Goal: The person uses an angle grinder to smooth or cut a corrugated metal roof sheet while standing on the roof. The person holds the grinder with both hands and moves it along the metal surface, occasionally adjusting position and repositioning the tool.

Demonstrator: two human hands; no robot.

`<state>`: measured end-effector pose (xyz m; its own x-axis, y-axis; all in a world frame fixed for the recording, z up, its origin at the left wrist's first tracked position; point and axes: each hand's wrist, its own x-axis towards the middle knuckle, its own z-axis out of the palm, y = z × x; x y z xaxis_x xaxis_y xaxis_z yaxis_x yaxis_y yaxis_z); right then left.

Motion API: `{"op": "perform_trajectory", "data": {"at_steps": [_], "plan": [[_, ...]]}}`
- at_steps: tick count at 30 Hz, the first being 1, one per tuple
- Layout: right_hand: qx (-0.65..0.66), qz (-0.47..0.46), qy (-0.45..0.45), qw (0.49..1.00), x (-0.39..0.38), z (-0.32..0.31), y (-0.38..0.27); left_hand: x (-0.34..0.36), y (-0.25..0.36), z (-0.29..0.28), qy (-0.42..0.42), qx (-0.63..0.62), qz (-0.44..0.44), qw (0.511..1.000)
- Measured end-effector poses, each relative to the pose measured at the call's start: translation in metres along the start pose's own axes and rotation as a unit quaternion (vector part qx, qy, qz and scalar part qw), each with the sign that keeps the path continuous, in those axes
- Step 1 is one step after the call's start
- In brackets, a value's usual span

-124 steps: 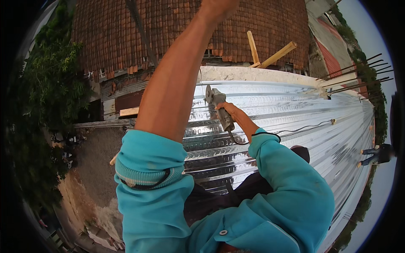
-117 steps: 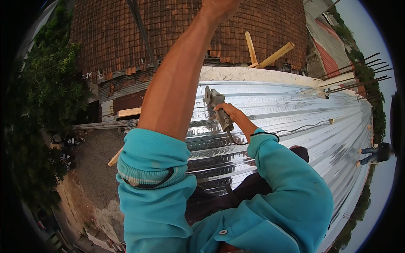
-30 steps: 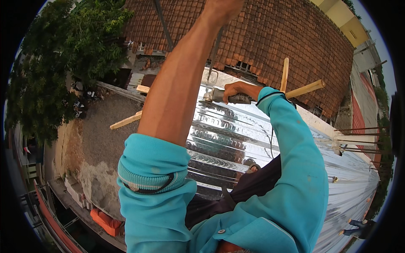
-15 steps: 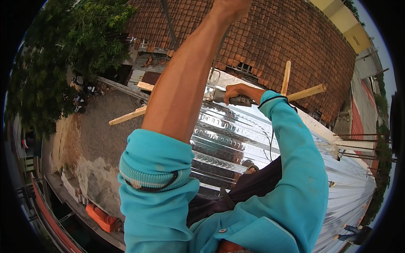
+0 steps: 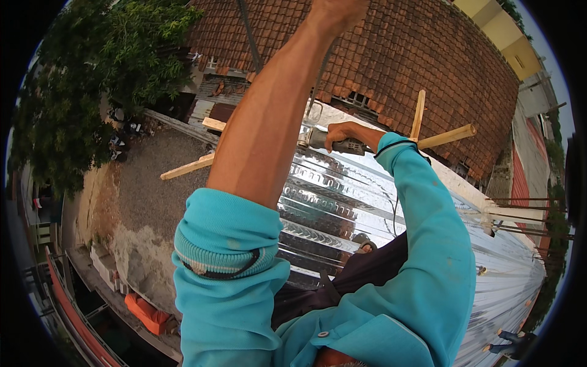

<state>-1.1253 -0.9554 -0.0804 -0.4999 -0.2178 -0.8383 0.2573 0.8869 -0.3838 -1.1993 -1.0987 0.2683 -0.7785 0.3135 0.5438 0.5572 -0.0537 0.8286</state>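
Note:
My right hand (image 5: 350,131) is wrapped round the body of an angle grinder (image 5: 318,139), whose head points left at the far edge of the shiny metal roofing sheets (image 5: 330,189). A thin dark cord (image 5: 393,211) hangs down over the sheets below that hand. Reaching far up and forward, my left hand (image 5: 343,13) looks closed at the top of the view, its fingers partly cut off. A thin dark rod or cable (image 5: 322,70) runs up behind that wrist; whether the hand grips it cannot be seen. My left forearm hides part of the roof edge.
Wooden battens (image 5: 449,136) jut out past the roof edge on both sides. Beyond lies an old tiled roof (image 5: 416,67). Down to the left is a gravel yard (image 5: 153,183) with trees. My sandalled foot (image 5: 365,246) rests on the sheets. Another person's legs (image 5: 510,342) show at lower right.
The view has shifted very slightly, so the surroundings sit a little further right. Both hands keep their places, with the grinder still in the right one.

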Motion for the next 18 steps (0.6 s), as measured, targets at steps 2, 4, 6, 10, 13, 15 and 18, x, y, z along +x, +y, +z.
{"op": "perform_trajectory", "data": {"at_steps": [2, 4, 6, 10, 13, 15, 18], "plan": [[-0.006, 0.004, 0.001, 1.000, -0.003, 0.000, -0.011, -0.001, -0.003, -0.003, 0.002, 0.002, -0.001, 1.000], [0.001, 0.008, 0.013, 1.000, -0.018, 0.001, -0.025, -0.002, -0.004, -0.007, 0.006, 0.005, -0.001, 1.000], [-0.003, 0.011, 0.005, 1.000, -0.019, 0.000, -0.028, -0.002, -0.003, -0.005, 0.005, 0.000, 0.000, 1.000], [0.001, 0.019, -0.002, 1.000, -0.016, 0.000, -0.023, -0.001, -0.003, -0.005, 0.006, -0.006, 0.002, 1.000], [0.001, 0.016, 0.000, 1.000, -0.008, 0.002, -0.010, 0.001, -0.002, -0.003, 0.004, -0.014, 0.003, 1.000], [-0.005, 0.016, 0.002, 1.000, -0.004, 0.003, -0.007, 0.001, -0.002, -0.003, 0.005, -0.017, 0.005, 1.000], [-0.011, 0.011, 0.001, 1.000, 0.001, 0.005, -0.007, 0.000, -0.003, -0.005, 0.004, -0.016, 0.004, 1.000]]}}
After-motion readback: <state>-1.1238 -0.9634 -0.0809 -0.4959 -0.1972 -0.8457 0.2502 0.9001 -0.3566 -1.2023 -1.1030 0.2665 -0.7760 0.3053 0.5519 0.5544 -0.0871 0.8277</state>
